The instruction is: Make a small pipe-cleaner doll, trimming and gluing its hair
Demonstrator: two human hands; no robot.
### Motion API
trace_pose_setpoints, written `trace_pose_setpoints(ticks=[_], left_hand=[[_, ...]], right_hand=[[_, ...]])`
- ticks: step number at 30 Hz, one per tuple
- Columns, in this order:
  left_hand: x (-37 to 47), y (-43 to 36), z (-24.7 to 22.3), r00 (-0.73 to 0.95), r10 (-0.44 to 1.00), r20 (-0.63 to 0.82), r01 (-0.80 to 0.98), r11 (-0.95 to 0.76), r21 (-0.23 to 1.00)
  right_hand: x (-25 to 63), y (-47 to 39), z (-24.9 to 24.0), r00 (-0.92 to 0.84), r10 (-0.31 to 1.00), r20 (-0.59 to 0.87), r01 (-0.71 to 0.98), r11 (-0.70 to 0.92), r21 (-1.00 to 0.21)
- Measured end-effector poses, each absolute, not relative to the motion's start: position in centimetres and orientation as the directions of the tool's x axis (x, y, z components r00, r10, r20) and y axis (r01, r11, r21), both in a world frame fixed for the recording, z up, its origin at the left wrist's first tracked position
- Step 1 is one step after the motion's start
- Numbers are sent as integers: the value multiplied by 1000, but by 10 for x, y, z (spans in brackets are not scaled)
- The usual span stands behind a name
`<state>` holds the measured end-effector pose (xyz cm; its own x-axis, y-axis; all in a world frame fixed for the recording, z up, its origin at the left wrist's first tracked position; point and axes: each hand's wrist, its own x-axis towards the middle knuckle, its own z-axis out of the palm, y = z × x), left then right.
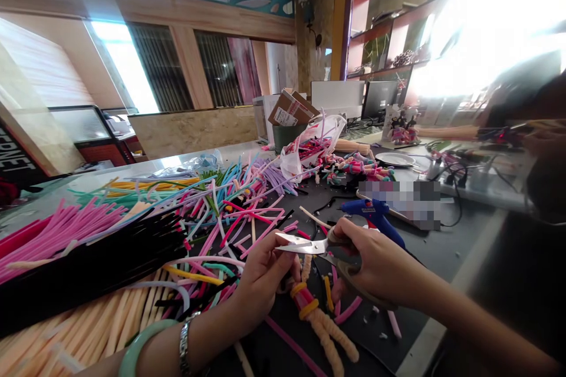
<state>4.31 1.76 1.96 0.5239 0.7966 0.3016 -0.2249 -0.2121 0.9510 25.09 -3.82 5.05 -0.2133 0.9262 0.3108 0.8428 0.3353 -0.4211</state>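
In my right hand (375, 253) is a pair of scissors (315, 246), its fingers through the dark handles and its blades slightly apart, pointing left. My left hand (260, 277) is closed at the blade tips, with its fingers on a pipe-cleaner doll (305, 300). The doll has a pink-red body with yellow bands and twisted peach limbs; it hangs down below the hands. Its upper end is hidden behind the fingers and scissors. Short yellow and pink pipe-cleaner pieces (349, 310) lie beside it on the dark table mat.
Black pipe cleaners (101, 265), a peach bundle (101, 321) and pink stems (84, 227) crowd the left. A blue glue gun (371, 212) lies beyond my right hand. Farther back are a white plastic bag (292, 162), a cardboard box (294, 109) and monitors (338, 97).
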Motion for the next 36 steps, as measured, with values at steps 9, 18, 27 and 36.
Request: trace_pose_setpoints(ticks=[9,18,27,36], left_hand=[[45,18,24,519,795,314,-217,-233,948],[43,21,17,543,772,330,-290,-196,937],[44,17,19,539,778,325,-314,-173,934],[43,17,24,539,771,339,-277,-218,936]], right_hand=[[252,-38,52,-218,939,267,873,310,-378],[254,-38,50,-193,951,243,888,274,-370],[251,-38,49,-231,862,451,890,374,-260],[251,-38,48,-240,881,407,890,367,-269]])
